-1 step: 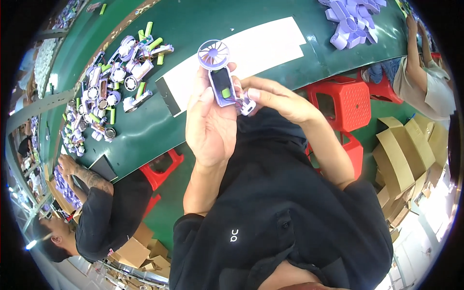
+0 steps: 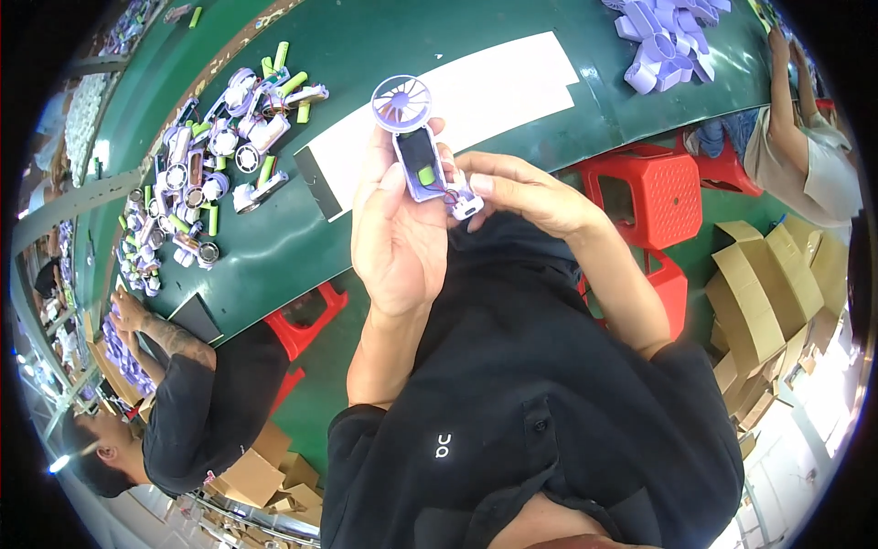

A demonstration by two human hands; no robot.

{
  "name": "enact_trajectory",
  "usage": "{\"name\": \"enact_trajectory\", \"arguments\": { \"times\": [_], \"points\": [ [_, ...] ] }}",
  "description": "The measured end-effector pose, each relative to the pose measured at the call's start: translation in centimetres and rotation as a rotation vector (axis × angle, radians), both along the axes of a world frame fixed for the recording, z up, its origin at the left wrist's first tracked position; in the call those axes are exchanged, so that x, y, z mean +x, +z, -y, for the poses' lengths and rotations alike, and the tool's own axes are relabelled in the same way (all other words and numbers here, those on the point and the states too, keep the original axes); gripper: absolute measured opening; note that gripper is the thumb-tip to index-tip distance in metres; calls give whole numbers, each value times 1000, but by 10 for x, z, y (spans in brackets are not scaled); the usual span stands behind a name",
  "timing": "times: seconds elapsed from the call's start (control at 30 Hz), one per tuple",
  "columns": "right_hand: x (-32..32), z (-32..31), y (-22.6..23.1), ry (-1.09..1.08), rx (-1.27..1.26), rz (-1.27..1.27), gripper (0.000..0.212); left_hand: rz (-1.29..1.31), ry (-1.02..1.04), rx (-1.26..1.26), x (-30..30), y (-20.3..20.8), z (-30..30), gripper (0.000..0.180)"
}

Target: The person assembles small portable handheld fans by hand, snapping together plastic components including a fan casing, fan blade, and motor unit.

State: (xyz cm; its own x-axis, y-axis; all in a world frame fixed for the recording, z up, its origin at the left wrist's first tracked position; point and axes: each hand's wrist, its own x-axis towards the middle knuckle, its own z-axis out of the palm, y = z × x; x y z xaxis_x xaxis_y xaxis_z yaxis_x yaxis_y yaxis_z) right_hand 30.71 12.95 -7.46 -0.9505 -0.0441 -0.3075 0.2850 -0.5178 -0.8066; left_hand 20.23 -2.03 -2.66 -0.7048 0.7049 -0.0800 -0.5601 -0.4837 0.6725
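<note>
My left hand [image 2: 393, 229] holds a small purple hand-held fan [image 2: 412, 137] upright over the edge of the green table, thumb lying along its open handle. A green battery shows inside the handle [image 2: 426, 174]. My right hand [image 2: 517, 192] comes in from the right, its fingertips pinching a small white part [image 2: 464, 205] at the handle's lower end. The round fan head [image 2: 401, 102] points toward the table.
A white sheet [image 2: 476, 91] lies on the green table [image 2: 366, 37]. Several fan parts and green batteries [image 2: 215, 156] are heaped at left, purple shells [image 2: 663, 41] at top right. Red stools [image 2: 654, 192], cardboard boxes [image 2: 768, 293], and seated co-workers [image 2: 183, 412] flank me.
</note>
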Motion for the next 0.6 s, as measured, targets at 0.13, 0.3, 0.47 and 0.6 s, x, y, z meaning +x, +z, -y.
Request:
{"name": "enact_trajectory", "arguments": {
  "times": [0.13,0.3,0.47,0.6],
  "points": [
    [8,1,-3,-114,-86,66,34,-88,45,-108,3,2,-1,60],
    [14,0,22,-527,253,-134,46,-228,97,-256,7,-8,6,58],
    [0,-6,49,-569,541,-214,45,-202,-64,-287,10,-5,15,57],
    [-9,-6,55,-508,461,-203,40,-183,-51,-266,14,-13,14,57]
  ]
}}
